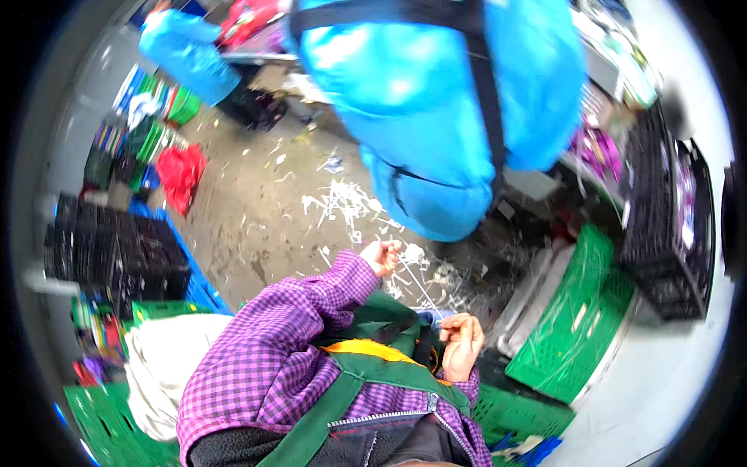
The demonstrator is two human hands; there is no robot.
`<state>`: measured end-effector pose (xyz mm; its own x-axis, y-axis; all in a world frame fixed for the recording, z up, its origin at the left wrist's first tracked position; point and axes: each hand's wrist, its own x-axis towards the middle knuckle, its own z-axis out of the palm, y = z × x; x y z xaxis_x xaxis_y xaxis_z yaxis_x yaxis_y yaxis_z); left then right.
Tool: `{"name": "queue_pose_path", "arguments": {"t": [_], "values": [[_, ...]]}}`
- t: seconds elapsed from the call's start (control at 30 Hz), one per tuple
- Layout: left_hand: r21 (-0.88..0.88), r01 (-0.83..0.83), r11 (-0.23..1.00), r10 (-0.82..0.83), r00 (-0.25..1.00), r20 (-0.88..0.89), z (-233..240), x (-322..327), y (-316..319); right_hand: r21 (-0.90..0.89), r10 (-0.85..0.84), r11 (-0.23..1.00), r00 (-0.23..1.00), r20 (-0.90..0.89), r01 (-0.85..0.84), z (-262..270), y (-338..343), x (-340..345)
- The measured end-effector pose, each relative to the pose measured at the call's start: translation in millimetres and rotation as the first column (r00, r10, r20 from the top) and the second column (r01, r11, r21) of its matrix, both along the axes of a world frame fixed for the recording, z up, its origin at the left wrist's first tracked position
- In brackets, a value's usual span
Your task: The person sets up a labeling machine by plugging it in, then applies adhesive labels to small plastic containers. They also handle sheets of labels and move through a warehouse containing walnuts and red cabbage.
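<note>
A thin white string (419, 285) runs nearly straight between my two hands. My left hand (382, 257) is closed around its upper end, fingers curled, above the littered floor. Lower and to the right, close to my green apron (402, 373), my right hand (463, 344) pinches the other end between thumb and fingers. The apron has a yellow edge, and a purple checked sleeve (280, 338) covers my left arm. Beneath the hands, white scraps of string (347, 204) lie scattered over the concrete floor (251, 233).
Just ahead looms a large glossy blue garment (408, 117) with black straps, apparently a co-worker's. Another person in blue (189, 55) stands far left. Black crates (117, 251) are stacked left, more black crates (665, 216) right. Green crates (575, 321) sit beside me; a red bag (180, 175) lies left.
</note>
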<state>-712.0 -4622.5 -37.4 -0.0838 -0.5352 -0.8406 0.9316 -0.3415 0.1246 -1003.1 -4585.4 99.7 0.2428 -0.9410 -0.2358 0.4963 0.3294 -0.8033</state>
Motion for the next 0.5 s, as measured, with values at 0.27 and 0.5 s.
{"name": "queue_pose_path", "arguments": {"t": [0.27,0.5], "values": [[-0.007,-0.58,0.815,0.571,0.8,0.185,59,266,113,0.033,0.624,0.781,0.775,-0.103,-0.624,21,12,239],[-0.149,-0.875,0.461,0.88,0.429,0.202,94,464,245,-0.071,0.89,0.447,0.452,-0.068,-0.892,40,42,458]]}}
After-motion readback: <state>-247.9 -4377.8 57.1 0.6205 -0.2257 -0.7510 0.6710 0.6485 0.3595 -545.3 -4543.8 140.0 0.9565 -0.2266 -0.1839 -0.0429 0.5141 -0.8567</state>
